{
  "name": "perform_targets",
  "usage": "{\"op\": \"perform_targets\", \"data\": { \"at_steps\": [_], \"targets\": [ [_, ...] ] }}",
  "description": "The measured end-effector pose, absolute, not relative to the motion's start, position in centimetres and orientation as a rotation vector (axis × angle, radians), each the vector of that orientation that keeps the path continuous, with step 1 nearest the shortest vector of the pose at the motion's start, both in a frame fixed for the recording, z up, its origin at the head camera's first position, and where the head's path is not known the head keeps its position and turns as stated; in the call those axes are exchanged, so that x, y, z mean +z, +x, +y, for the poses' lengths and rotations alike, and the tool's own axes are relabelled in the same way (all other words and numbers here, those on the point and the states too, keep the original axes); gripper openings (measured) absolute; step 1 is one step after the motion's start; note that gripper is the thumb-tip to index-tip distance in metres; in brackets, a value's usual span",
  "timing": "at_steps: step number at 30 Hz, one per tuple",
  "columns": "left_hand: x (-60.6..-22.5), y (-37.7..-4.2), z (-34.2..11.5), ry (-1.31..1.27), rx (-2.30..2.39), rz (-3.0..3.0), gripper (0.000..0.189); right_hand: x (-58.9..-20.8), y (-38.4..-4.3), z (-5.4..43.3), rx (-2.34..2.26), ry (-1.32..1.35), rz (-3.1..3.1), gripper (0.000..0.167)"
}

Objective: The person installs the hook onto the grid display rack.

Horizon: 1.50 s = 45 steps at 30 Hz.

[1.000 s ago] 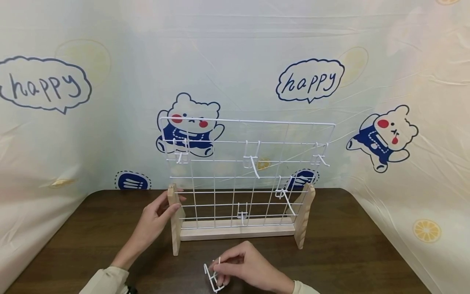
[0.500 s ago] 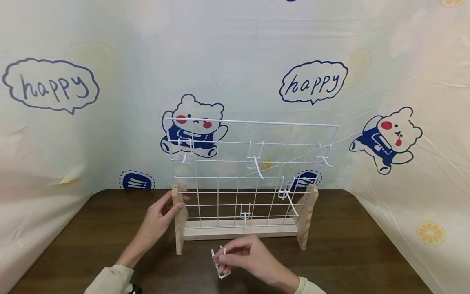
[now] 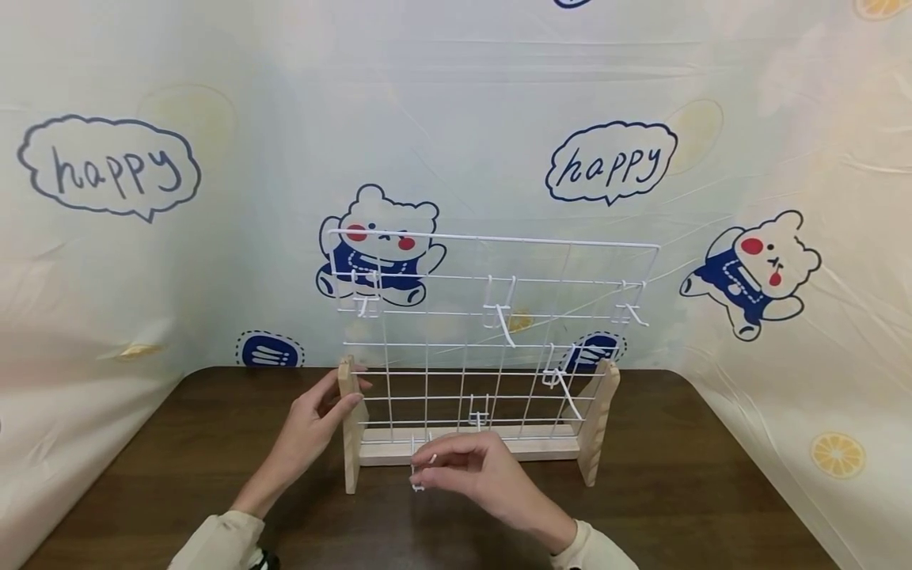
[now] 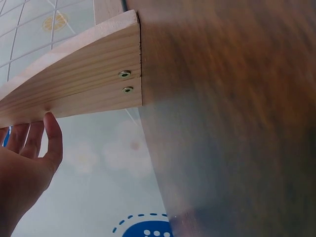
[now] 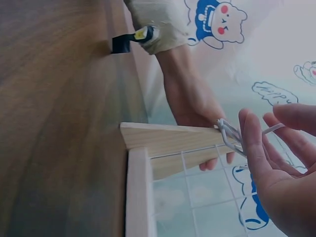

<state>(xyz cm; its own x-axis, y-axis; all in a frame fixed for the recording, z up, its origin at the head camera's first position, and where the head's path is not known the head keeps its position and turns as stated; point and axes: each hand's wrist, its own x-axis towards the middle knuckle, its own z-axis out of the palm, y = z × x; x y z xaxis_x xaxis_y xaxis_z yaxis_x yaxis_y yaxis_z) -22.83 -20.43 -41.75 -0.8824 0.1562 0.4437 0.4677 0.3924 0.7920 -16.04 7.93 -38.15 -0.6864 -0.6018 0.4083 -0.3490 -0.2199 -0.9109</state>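
A white wire grid rack (image 3: 499, 237) stands upright in a wooden base (image 3: 530, 453) with a wooden support at each end. My left hand (image 3: 306, 423) grips the upper part of the left support (image 3: 350, 455), thumb in front and fingers reaching behind. In the left wrist view, two metal screws show on that support (image 4: 89, 81). In front of the rack's lower left part, my right hand (image 3: 480, 479) pinches a white wire display hook (image 3: 417, 486) between thumb and fingers. The right wrist view shows the hook's frame (image 5: 226, 136) projecting past the fingers, overlapping the grid.
Several similar hooks hang on the grid, among them an upper middle one (image 3: 503, 321) and a lower right one (image 3: 566, 392), prongs pointing forward. The rack rests on a dark wooden table (image 3: 684, 491). A printed cloth (image 3: 470, 103) hangs behind and at both sides.
My right hand has raised the hook from low over the table toward the grid's lower left, turning it more upright. The left hand keeps its grip. The head view has shifted slightly.
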Motion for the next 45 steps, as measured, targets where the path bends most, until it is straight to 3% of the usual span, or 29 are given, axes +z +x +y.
{"op": "perform_targets", "data": {
  "at_steps": [45],
  "targets": [
    [-41.6,-22.7,-20.3,-0.545,-1.507,-2.328,0.033,-32.3,-19.5,4.2,-2.139,-1.234,2.225,0.014]
  ]
}}
